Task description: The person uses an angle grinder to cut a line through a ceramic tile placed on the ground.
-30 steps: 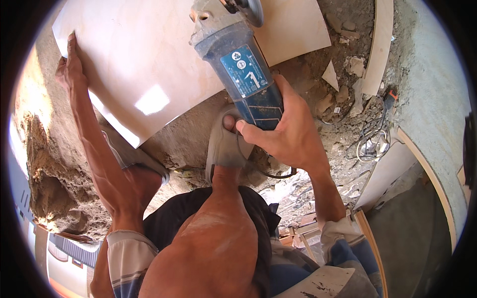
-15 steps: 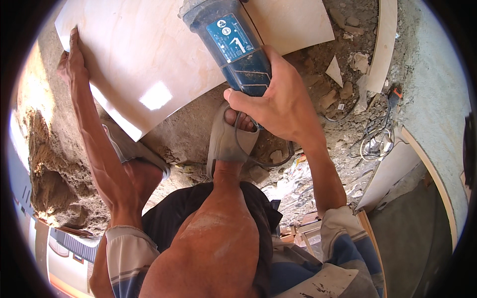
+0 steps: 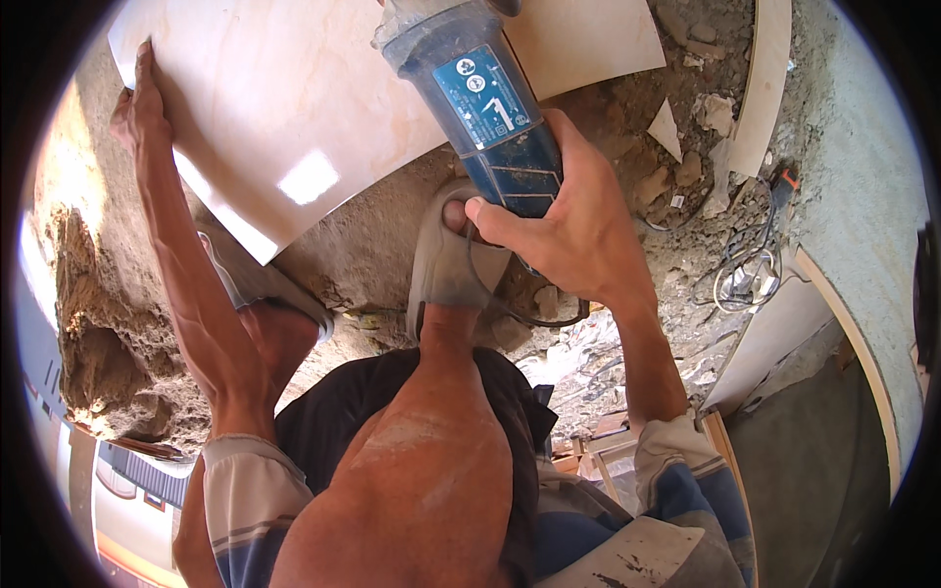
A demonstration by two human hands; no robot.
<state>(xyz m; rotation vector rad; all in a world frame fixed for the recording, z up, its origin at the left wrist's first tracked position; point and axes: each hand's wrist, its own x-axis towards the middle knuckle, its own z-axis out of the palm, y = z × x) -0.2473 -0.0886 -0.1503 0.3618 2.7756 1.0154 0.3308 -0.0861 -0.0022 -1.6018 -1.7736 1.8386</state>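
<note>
The blue angle grinder (image 3: 500, 127) is over the near edge of a large glossy tile (image 3: 255, 108), slanting up across it toward the far side. Its head runs out at the top of the view, so I cannot tell whether the disc touches the tile. The right hand (image 3: 569, 211) has its fingers wrapped round the rear of the body, thumb along the near side. The left hand (image 3: 145, 113) rests at the tile's left edge with its fingers fairly straight; whether they hook under the edge I cannot tell.

The step in hand looks like working the grinder over the tile while the left hand steadies it. That seems to call for a firm grip, a level tool and a tile that does not rock on the uneven ground (image 3: 363, 245).

Closest in the way is the right foot (image 3: 446, 255), in an open-toed slipper just below the grinder, with the power cord (image 3: 549, 321) looping beside it. The left foot (image 3: 270, 328) is near the tile's near corner. Toward the ground's right edge lie a triangular shard (image 3: 666, 132), a long pale strip (image 3: 767, 88) and tangled cables (image 3: 740, 279), beside a pale green surface (image 3: 853, 147).
</note>
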